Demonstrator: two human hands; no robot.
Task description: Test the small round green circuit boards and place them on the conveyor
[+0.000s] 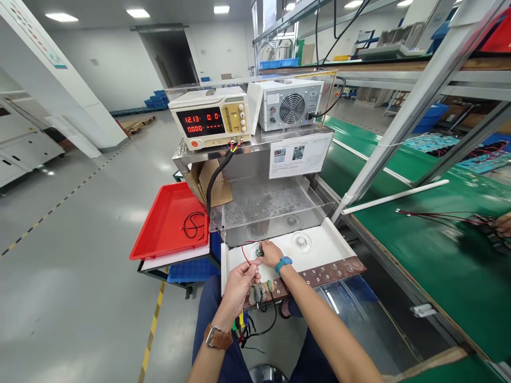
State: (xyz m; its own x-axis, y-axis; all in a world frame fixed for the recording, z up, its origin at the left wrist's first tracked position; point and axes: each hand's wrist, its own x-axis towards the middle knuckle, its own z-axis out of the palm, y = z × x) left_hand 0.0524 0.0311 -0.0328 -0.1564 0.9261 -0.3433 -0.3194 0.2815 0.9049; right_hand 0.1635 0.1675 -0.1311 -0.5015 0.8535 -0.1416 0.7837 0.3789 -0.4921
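My left hand is closed in a pinch, with a thin red wire running to its fingertips. The wire loops up and over toward a small green circuit board. My right hand, with a blue band at the wrist, grips that board between its fingers, which partly hide it. Both hands are close together over a white tray-like fixture. Along its front edge runs a brown strip with rows of metal studs. A green-handled clip sits on the strip just below my hands.
A power supply with red digits stands on a metal shelf, beside a grey fan-backed unit. To the left is a red tray holding a black cable. A green bench with a white rod and another person's hand lies right.
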